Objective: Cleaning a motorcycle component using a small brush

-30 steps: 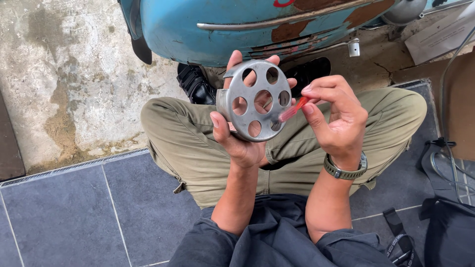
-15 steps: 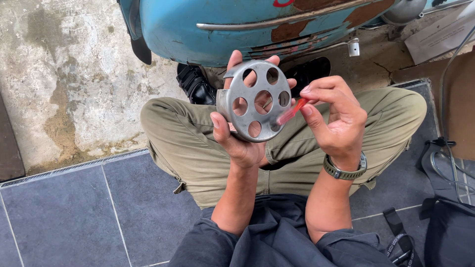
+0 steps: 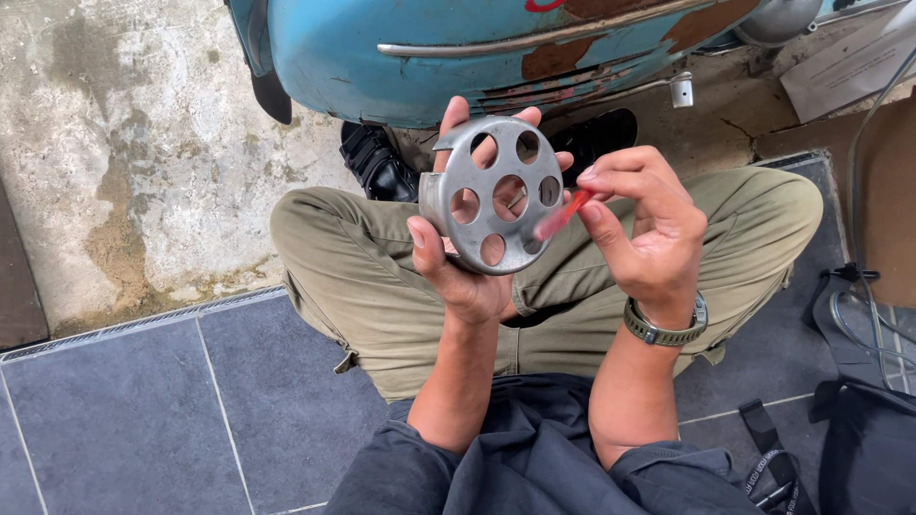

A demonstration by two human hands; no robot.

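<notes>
The left hand grips a round metal cover, thumb hooked over its near rim and fingers spread behind it, so the perforated face tilts up toward the camera just above the lap. The right hand pinches a slim red tool between thumb and forefinger, its translucent tip touching the cover's lower right edge beside one of the holes. The cover looks like stiff stamped steel, dull grey and scuffed, a shallow drum with a ring of round holes about a centre one; it is probably moderately heavy and unyielding, and the smooth rim could slip, so the thumb-over-rim hold with fingers backing the far side seems the surest place to take it. The red tool seems light, thin plastic and likely to flex if pressed hard. A grey-green wristwatch sits on the right wrist. Below the hands are crossed legs in olive trousers and a dark blue-grey jacket. Beyond the hands stands a chipped, rusted blue scooter body on stained concrete; grey tiles lie to the left, dark bags and cables to the right.
</notes>
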